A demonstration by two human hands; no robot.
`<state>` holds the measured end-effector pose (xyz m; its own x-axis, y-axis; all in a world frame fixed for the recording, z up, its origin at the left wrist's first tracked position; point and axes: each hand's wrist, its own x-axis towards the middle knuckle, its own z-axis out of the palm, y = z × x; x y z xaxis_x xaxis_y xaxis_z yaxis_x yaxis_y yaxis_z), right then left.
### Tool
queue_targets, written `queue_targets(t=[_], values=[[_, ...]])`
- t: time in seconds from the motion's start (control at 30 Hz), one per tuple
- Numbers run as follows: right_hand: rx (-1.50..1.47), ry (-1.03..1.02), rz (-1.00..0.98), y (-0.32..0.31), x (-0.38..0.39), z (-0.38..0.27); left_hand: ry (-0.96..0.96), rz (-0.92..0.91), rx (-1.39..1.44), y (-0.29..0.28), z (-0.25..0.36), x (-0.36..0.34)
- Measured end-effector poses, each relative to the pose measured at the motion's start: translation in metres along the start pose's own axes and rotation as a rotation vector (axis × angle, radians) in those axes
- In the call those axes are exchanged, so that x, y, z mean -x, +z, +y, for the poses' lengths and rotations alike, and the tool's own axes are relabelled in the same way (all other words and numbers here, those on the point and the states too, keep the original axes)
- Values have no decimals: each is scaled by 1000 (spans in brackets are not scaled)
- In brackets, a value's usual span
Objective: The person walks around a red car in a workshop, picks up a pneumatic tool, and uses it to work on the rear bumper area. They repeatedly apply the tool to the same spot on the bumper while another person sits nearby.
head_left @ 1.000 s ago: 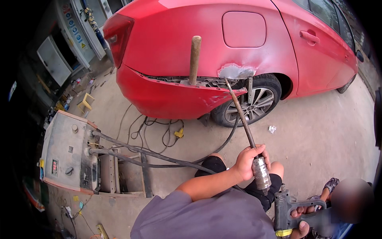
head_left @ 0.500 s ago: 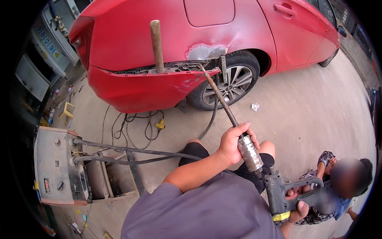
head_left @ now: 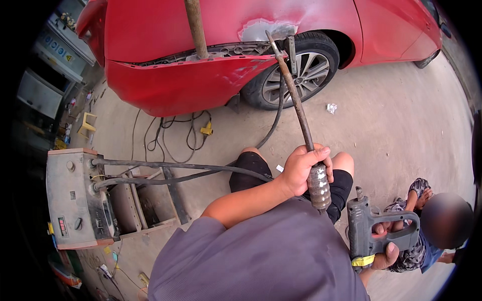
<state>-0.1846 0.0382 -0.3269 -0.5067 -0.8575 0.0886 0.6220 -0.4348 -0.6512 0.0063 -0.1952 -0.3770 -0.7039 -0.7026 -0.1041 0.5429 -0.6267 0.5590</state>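
Right of the bumper edge (head_left: 236, 62), floor (head_left: 391, 115) lies open; our left hand (head_left: 304, 168), angled rightward, clamps the weighted rod (head_left: 299, 108), our right hand (head_left: 385, 258) the gun (head_left: 360, 226).

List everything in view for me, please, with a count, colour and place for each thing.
car: 1, red, top
wheels: 2, dark, under car
wooden handle: 1, brown, upright at bumper gap
metal rod: 1, rusty brown, silvery weight, centre
gun-like tool: 1, black, yellow tape, lower right
machine: 1, grey, left
thick cables: 2, black, leaving machine
thin cables: several, black, tangled on floor
connector: 1, yellow, by thin cables
stool: 1, yellow, left
scraps: 2 or more, white, central floor
signs: several, blue and yellow, upper left
co-worker: 1, blue top, right
shirt: 1, grey, bottom
shorts: 1 pair, black, centre
left hand: 1, bare, around metal rod
right hand: 1, bare, on gun-like tool
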Motion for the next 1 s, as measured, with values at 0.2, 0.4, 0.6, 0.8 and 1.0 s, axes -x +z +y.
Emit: queue_targets(t=[0.2, 0.4, 0.6, 0.8, 1.0], values=[[-33, 21, -125, -8, -6, 0, -14, -6, 189, 1, 6, -11], [69, -26, 24, 16, -6, 9, -81, 7, 317, -1, 28, -32], [74, -26, -17, 14, -10, 16, -124, -15, 362, -4, 43, -44], [-4, -16, -37, 15, -17, 19, -112, -37, 383, -10, 46, -51], [-2, 0, -42, 4, -12, 16, -94, -60, 389, -6, 46, -55]])
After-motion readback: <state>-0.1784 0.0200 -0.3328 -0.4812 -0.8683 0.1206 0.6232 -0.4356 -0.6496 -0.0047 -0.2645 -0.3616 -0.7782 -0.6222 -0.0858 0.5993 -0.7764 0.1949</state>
